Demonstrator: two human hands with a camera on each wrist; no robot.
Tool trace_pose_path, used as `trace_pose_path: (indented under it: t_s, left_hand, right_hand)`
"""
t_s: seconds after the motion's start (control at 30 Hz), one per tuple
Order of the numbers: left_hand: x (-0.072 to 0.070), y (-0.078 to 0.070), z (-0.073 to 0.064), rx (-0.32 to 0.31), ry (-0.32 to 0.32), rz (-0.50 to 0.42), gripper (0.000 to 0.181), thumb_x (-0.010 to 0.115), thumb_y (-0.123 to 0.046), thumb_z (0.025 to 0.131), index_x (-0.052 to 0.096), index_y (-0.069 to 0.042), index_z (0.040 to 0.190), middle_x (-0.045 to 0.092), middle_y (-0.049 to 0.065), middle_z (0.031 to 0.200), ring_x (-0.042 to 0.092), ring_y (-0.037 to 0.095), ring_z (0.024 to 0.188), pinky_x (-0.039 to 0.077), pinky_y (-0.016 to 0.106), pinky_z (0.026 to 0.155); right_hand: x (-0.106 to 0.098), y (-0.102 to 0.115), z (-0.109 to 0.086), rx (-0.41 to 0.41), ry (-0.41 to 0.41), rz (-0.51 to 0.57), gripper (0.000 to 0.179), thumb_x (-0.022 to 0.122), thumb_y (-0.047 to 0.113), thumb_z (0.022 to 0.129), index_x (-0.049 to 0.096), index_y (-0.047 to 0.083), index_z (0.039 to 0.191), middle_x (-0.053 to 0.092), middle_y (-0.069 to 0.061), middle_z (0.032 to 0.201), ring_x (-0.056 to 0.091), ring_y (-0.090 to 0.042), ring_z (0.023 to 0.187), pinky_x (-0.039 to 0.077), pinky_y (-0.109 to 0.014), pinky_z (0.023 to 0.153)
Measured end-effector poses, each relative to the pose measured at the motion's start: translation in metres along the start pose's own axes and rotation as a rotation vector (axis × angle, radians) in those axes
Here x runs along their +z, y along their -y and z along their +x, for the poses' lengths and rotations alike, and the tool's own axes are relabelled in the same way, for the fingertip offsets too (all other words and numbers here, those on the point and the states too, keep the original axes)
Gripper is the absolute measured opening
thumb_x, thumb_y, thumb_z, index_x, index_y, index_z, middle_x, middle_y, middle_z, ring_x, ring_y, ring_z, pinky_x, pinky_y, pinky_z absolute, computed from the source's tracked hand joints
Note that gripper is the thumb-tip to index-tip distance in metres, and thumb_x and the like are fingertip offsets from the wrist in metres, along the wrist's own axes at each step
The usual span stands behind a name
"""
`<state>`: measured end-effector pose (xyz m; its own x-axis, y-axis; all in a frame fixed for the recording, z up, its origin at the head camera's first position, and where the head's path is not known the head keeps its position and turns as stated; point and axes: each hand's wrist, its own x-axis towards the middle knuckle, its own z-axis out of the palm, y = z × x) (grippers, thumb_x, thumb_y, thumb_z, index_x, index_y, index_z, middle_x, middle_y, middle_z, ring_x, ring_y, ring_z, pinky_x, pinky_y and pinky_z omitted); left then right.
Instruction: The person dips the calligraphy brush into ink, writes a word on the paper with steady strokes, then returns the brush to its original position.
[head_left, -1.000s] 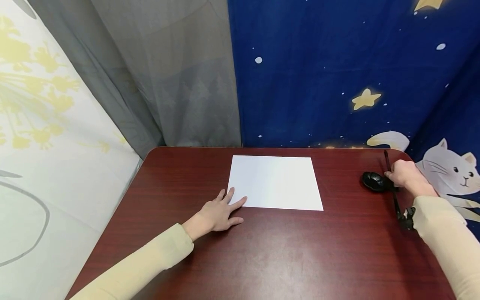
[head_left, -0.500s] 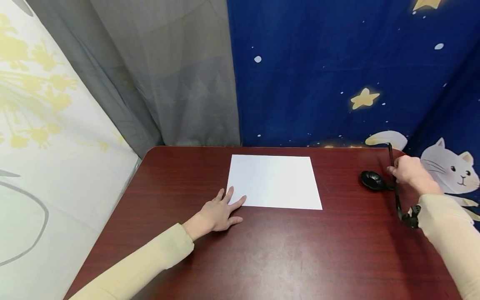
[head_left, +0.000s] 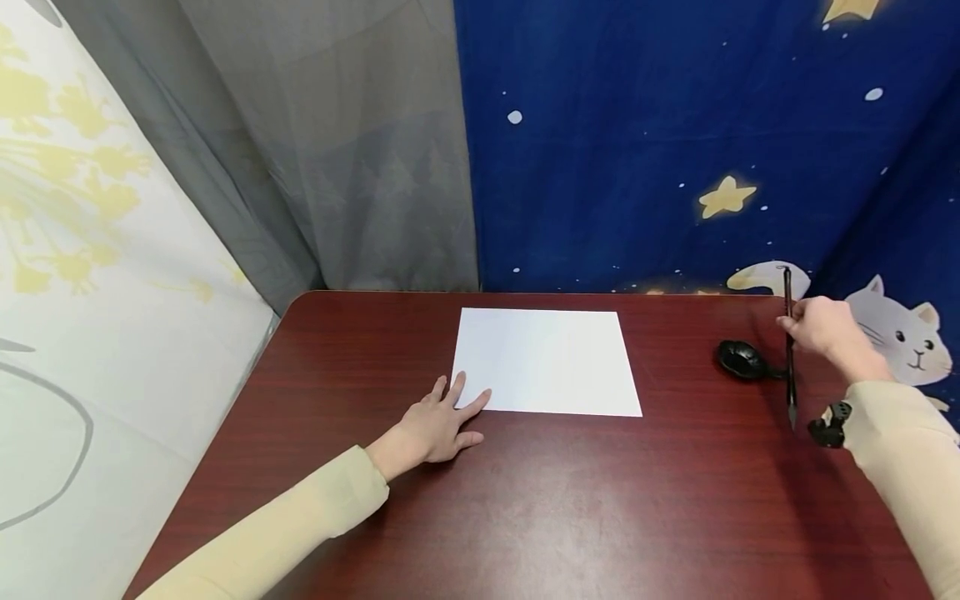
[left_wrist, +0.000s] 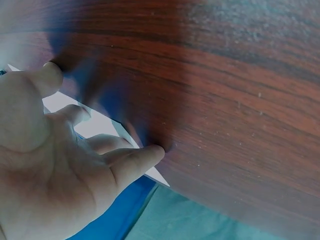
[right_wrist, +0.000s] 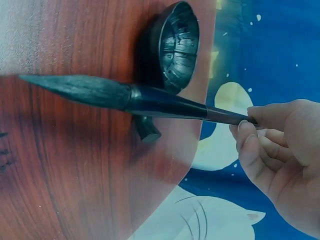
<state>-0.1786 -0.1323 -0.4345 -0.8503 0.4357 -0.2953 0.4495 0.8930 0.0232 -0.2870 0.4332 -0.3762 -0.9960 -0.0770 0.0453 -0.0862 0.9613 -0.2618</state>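
My left hand (head_left: 435,429) lies with spread fingers at the near left corner of a white sheet of paper (head_left: 551,362), its fingertips touching the sheet. At the right end of the table my right hand (head_left: 828,333) pinches the handle of a calligraphy brush (head_left: 790,358). The brush hangs with its dark bristle tip (right_wrist: 75,90) pointing down toward the near side. Just left of it sits a small black dish (head_left: 741,360) with a stubby handle; in the right wrist view the dish (right_wrist: 180,47) is hollow and shiny inside, partly behind the brush.
The dark red wooden table (head_left: 570,508) has its far edge against a grey curtain (head_left: 375,167) and a blue starry curtain (head_left: 637,167). A printed cat (head_left: 900,333) shows on the cloth past the right corner.
My right hand has lifted the brush up from beside the dish and moved slightly right and away; the brush has swung to hang nearly upright. The left hand stays on the paper.
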Motion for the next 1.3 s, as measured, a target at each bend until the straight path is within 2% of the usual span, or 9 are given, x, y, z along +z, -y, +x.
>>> trace_pose_path:
  t_s: [0.17,0.37,0.67,0.77,0.9,0.97,1.07,1.17,1.3]
  left_hand:
    - [0.0,-0.001,0.001,-0.002,0.02,-0.008,0.064,0.045,-0.052,0.105,0.026,-0.029,0.162,0.017,0.02,0.165,0.024,0.046,0.148,0.039,0.049,0.111]
    - [0.0,-0.001,0.001,-0.006,0.034,-0.015,0.064,0.044,-0.052,0.105,0.025,-0.029,0.162,0.015,0.02,0.166,0.022,0.046,0.149,0.037,0.049,0.112]
    - [-0.002,-0.002,-0.001,-0.009,0.045,-0.018,0.064,0.043,-0.052,0.106,0.024,-0.029,0.162,0.014,0.019,0.166,0.02,0.045,0.149,0.037,0.049,0.113]
    - [-0.003,-0.002,-0.001,-0.012,0.05,-0.016,0.064,0.043,-0.052,0.106,0.023,-0.029,0.162,0.013,0.019,0.167,0.02,0.045,0.15,0.036,0.049,0.113]
    - [-0.002,-0.003,0.001,-0.018,0.055,-0.007,0.064,0.042,-0.052,0.106,0.022,-0.03,0.163,0.012,0.018,0.167,0.019,0.044,0.15,0.035,0.048,0.114]
    - [-0.002,-0.003,0.001,-0.019,0.053,-0.002,0.064,0.042,-0.052,0.106,0.022,-0.03,0.163,0.012,0.018,0.167,0.019,0.044,0.15,0.035,0.048,0.114]
    - [-0.002,-0.003,0.001,-0.017,0.054,-0.002,0.064,0.041,-0.052,0.106,0.022,-0.03,0.163,0.011,0.019,0.167,0.018,0.045,0.15,0.034,0.048,0.114]
    - [-0.002,-0.003,0.001,-0.018,0.06,-0.006,0.064,0.041,-0.052,0.106,0.021,-0.03,0.163,0.01,0.018,0.167,0.018,0.045,0.15,0.034,0.048,0.114]
    - [-0.002,-0.003,0.001,-0.023,0.067,-0.008,0.064,0.041,-0.052,0.106,0.021,-0.03,0.163,0.009,0.018,0.167,0.017,0.045,0.15,0.033,0.048,0.115]
  right_hand:
    - [-0.002,0.002,-0.001,-0.009,-0.05,0.01,0.033,0.059,0.014,0.098,0.061,0.001,0.068,0.065,-0.007,0.054,0.06,-0.027,0.053,0.047,-0.06,0.067]
    - [-0.006,0.002,-0.002,-0.008,-0.084,0.022,0.035,0.058,0.015,0.099,0.062,0.002,0.067,0.065,-0.007,0.054,0.061,-0.032,0.055,0.047,-0.059,0.065]
    - [-0.012,0.003,-0.002,-0.013,-0.136,0.043,0.031,0.056,0.013,0.101,0.064,-0.01,0.082,0.063,-0.002,0.051,0.06,-0.021,0.053,0.044,-0.063,0.073]
    - [-0.015,0.004,-0.002,0.002,-0.154,0.059,0.033,0.056,0.015,0.101,0.063,-0.014,0.089,0.064,-0.004,0.052,0.061,-0.025,0.056,0.044,-0.064,0.075]
    - [-0.02,0.006,-0.004,0.047,-0.173,0.091,0.037,0.053,0.017,0.102,0.059,-0.019,0.097,0.064,-0.007,0.054,0.062,-0.025,0.056,0.038,-0.066,0.088]
    - [-0.023,0.007,-0.005,0.055,-0.187,0.113,0.037,0.052,0.017,0.103,0.058,-0.02,0.099,0.065,-0.007,0.054,0.058,-0.014,0.053,0.029,-0.067,0.102]
    - [-0.028,0.008,-0.008,0.051,-0.209,0.14,0.037,0.05,0.016,0.104,0.057,-0.02,0.101,0.064,-0.004,0.053,0.05,0.003,0.052,0.018,-0.069,0.108]
    - [-0.031,0.009,-0.01,0.05,-0.239,0.149,0.038,0.05,0.019,0.104,0.057,-0.019,0.1,0.064,0.001,0.052,0.041,0.014,0.051,0.025,-0.065,0.103]
    - [-0.034,0.012,-0.01,0.07,-0.297,0.142,0.04,0.051,0.024,0.103,0.06,-0.014,0.098,0.062,0.009,0.051,0.041,0.017,0.046,0.036,-0.041,0.077]
